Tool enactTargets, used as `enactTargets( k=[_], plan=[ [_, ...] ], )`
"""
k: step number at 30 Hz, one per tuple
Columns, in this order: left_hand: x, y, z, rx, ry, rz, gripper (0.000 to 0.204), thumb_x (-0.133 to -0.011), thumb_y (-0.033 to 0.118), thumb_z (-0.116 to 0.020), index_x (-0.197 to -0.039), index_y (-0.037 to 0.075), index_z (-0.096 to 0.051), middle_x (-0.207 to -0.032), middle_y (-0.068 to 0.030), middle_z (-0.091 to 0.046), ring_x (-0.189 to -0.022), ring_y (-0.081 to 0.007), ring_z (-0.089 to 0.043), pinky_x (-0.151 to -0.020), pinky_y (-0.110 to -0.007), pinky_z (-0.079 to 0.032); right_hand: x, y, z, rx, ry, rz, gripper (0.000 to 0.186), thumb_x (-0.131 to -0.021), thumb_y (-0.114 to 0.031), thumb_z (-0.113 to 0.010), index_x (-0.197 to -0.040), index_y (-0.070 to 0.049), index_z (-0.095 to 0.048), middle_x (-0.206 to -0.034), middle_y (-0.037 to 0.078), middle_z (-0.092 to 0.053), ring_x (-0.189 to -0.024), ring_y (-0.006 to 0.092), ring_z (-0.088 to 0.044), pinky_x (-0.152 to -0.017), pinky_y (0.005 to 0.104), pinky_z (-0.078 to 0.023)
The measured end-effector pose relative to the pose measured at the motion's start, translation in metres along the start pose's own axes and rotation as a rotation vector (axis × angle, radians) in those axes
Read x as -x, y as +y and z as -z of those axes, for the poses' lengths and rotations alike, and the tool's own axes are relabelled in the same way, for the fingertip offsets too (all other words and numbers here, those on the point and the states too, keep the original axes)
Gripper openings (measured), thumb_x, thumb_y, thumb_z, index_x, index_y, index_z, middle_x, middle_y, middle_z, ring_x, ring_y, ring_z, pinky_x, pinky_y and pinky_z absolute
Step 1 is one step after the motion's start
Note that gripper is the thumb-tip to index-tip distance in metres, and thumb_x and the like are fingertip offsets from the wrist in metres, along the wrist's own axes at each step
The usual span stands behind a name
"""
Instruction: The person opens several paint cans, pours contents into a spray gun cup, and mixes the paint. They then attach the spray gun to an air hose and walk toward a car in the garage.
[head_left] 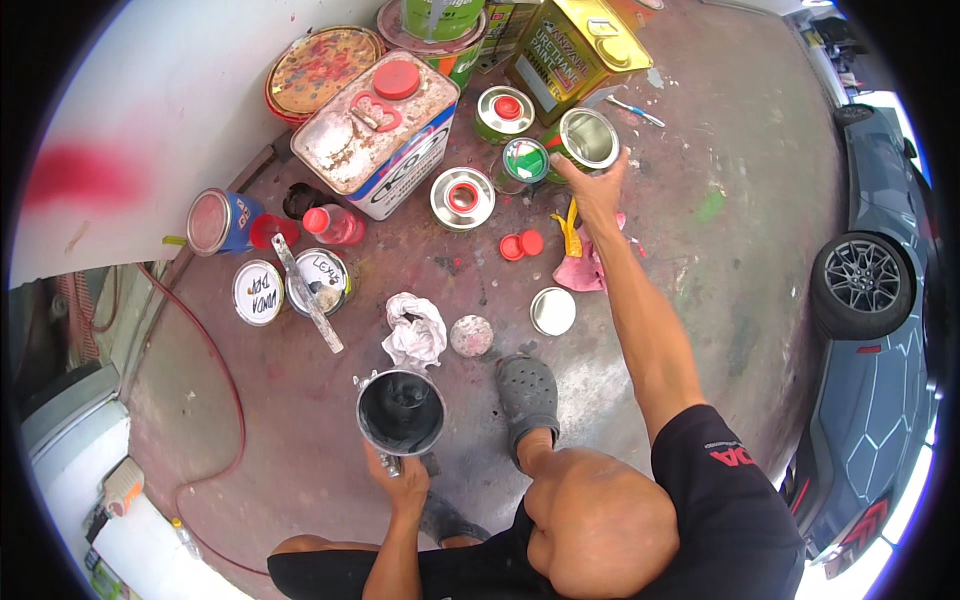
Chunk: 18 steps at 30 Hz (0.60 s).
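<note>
My left hand (pixel 403 488) is closed round the handle of a spray gun, below its open paint cup (pixel 401 412). Dark grey paint coats the inside of the cup. My right arm reaches far forward, and my right hand (pixel 598 192) grips an open metal tin (pixel 588 136) standing among other cans. Beside that tin are a small can with a green top (pixel 525 160) and a can with a red cap (pixel 505 108). Another silver-topped can (pixel 462 198) stands closer. Below my right hand lies a pink cloth (pixel 580 270) with a yellow strip (pixel 572 228).
A large rectangular can (pixel 375 130) and a yellow thinner can (pixel 575 60) stand at the back. A stir stick (pixel 308 295) lies across a lidded tin. A crumpled rag (pixel 413 330), round lid (pixel 553 311) and red caps (pixel 521 244) are on the floor. A car (pixel 870 400) is at right.
</note>
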<state>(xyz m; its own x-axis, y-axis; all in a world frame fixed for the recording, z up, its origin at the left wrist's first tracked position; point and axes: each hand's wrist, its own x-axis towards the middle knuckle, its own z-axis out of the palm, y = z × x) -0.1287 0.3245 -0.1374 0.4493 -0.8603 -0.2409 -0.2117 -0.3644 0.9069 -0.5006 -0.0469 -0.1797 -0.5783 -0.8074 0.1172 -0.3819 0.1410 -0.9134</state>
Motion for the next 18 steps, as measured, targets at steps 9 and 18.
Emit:
enactTargets(
  k=[9, 18],
  plan=[
    [0.001, 0.004, 0.004, 0.04, -0.087, 0.132, 0.042, -0.1, 0.004, -0.063, -0.141, -0.005, -0.055, -0.126, -0.0138, -0.066, -0.116, -0.0215, -0.063, -0.103, -0.034, -0.047, 0.145, -0.028, -0.044, 0.278, -0.423, 0.116, 0.119, -0.07, -0.039, -0.098, -0.158, 0.009, -0.035, -0.153, 0.029, -0.051, -0.143, 0.0435, -0.049, -0.122, 0.0508, -0.038],
    [-0.004, 0.031, 0.0, 0.009, -0.06, -0.067, 0.043, -0.102, 0.002, -0.062, -0.143, -0.006, -0.054, -0.122, -0.0138, -0.069, -0.112, -0.0202, -0.066, -0.1, -0.033, -0.05, 0.141, -0.027, -0.106, -0.03, -0.273, 0.1, 0.103, -0.063, -0.029, -0.101, -0.146, -0.001, -0.047, -0.137, 0.022, -0.063, -0.131, 0.042, -0.058, -0.113, 0.0525, -0.044]
  ],
)
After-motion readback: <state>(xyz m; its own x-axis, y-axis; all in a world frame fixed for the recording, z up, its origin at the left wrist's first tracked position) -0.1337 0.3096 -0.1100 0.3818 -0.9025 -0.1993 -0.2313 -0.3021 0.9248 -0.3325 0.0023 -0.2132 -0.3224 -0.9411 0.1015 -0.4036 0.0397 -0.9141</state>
